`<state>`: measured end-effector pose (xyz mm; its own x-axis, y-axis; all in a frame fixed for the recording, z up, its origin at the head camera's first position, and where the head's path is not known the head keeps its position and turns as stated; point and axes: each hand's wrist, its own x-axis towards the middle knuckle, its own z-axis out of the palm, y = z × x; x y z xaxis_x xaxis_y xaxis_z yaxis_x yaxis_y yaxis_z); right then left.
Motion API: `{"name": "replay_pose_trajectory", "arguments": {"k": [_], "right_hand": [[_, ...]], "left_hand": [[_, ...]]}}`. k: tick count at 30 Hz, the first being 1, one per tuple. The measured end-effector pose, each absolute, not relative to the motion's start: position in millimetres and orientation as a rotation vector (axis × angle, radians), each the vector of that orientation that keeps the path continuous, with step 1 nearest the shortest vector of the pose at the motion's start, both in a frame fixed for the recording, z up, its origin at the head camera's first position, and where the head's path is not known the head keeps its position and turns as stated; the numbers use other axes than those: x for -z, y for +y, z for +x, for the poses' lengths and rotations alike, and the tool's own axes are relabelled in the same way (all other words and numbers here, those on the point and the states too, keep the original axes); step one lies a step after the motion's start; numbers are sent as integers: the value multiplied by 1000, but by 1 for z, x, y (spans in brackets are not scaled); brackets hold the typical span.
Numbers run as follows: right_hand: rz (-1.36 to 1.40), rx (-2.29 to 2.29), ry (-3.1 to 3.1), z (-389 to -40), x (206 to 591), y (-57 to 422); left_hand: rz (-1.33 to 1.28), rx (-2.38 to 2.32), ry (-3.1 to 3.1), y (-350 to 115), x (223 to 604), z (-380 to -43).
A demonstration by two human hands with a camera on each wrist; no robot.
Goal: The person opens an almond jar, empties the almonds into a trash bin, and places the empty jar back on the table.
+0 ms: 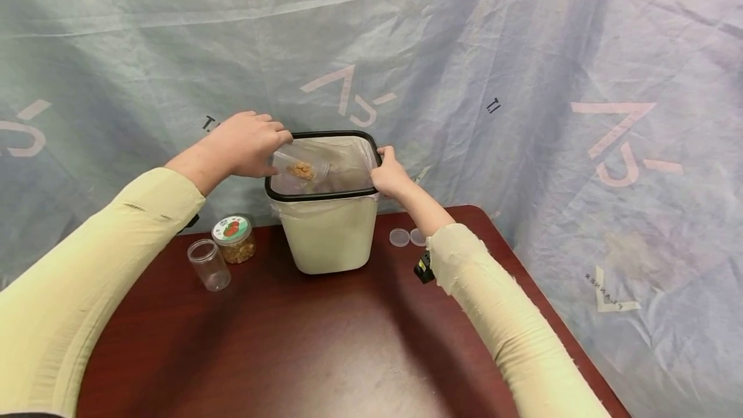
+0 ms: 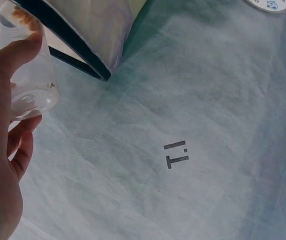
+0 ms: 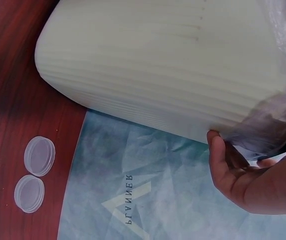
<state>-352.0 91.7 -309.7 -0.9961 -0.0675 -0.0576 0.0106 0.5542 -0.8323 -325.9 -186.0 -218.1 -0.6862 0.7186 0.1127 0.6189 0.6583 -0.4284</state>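
"Left hand (image 1: 240,144) grasps a clear plastic jar (image 2: 33,82); right hand (image 1: 391,174) grips the bin's (image 1: 331,237) black rim (image 1: 325,197)."

"Where's the jar?"

"Tilted inside the bin's mouth, at its left side. A sheet (image 1: 435,37) hangs close behind; the table (image 1: 325,334) stretches out in front, its right edge past two clear lids (image 1: 399,237)."

"How does the jar look?"

"See-through, with brown, crumbly pieces (image 1: 302,171) inside."

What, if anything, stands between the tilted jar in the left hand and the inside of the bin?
Nothing visible does: the left hand holds the jar with its mouth at the opening of the bin. The right hand grips the rim on the opposite side, away from the jar.
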Motion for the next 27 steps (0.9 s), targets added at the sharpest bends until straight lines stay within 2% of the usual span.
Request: {"name": "replay_pose_trajectory", "arguments": {"k": [27], "right_hand": [[-45,1475,2655,-351,318,90]], "left_hand": [[-1110,-523,-2573,-191,220,-330]]}}
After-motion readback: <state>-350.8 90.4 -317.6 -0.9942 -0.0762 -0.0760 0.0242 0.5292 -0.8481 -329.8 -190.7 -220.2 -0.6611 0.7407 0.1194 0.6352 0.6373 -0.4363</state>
